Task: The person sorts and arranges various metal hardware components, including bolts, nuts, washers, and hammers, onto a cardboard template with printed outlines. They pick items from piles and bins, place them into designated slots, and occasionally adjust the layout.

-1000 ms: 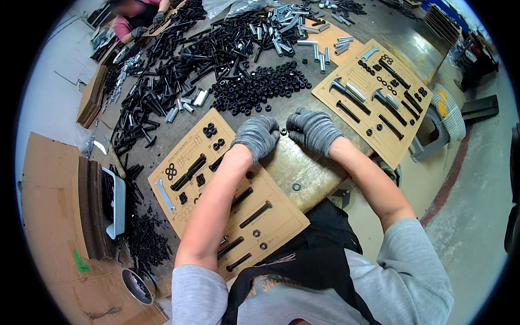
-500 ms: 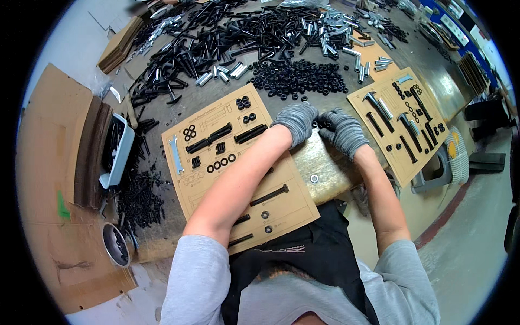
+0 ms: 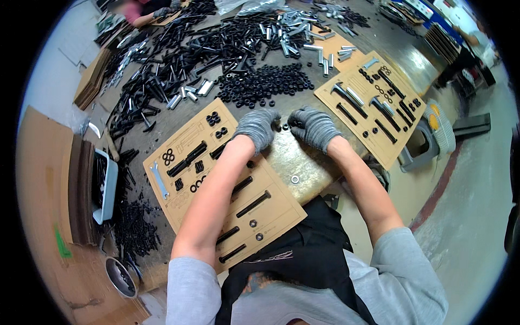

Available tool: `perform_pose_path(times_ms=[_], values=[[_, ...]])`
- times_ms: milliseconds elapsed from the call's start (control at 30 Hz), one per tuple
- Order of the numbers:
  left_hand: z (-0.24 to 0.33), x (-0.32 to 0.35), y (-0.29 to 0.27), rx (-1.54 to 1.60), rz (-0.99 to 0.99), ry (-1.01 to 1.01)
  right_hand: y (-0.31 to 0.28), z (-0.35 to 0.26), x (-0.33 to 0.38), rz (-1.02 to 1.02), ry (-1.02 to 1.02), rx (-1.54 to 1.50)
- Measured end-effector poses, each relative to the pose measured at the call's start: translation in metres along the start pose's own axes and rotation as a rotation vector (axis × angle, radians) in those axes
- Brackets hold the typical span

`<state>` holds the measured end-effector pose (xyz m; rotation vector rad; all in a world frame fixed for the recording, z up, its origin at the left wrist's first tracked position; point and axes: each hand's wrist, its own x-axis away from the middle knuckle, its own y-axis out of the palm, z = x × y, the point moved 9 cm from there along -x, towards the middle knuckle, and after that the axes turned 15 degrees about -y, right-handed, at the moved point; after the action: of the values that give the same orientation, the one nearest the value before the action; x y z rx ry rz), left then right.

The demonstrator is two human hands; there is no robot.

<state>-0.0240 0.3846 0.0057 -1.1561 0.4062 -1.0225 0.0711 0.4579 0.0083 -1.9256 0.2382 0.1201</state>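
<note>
My left hand (image 3: 255, 130) and my right hand (image 3: 314, 128), both in grey knit gloves, face each other over the metal tabletop. The fingers of each are curled closed, with dark pieces at the fingertips that look like black nuts. Between the hands a loose black nut (image 3: 285, 127) sits on the metal. Just beyond them spreads a heap of black nuts (image 3: 265, 84). My left forearm crosses a brown cardboard sheet (image 3: 281, 211) holding bolts, nuts, washers and a flat wrench (image 3: 158, 180). A silver washer (image 3: 294, 179) lies nearer me.
A second cardboard sheet (image 3: 338, 97) with hardware lies at right. Piles of black bolts (image 3: 179, 65) and silver tubes (image 3: 284, 40) fill the far side. At left are a light-blue bin (image 3: 110, 187) and a metal bowl (image 3: 120, 277). A co-worker's arm (image 3: 143, 20) shows at far left.
The view has shifted, so the table appears further left and a co-worker shows at top left. My hands have drawn slightly apart, showing the nut between them.
</note>
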Motion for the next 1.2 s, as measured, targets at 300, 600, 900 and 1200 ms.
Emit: perform_pose_path(times_ms=[300, 600, 900, 1200], values=[[0.011, 0.003, 0.004, -0.024, 0.008, -0.1, -0.003, 0.003, 0.006, 0.067, -0.017, -0.035], [0.02, 0.007, 0.012, -0.066, 0.023, -0.046, -0.002, -0.004, 0.004, 0.06, -0.009, -0.031], [0.018, 0.028, -0.007, 0.003, 0.147, -0.038, 0.013, 0.002, -0.013, -0.037, -0.058, 0.182], [-0.196, 0.245, -0.121, 0.344, 0.344, -0.452, 0.032, -0.165, -0.06, -0.344, 0.07, -0.979]])
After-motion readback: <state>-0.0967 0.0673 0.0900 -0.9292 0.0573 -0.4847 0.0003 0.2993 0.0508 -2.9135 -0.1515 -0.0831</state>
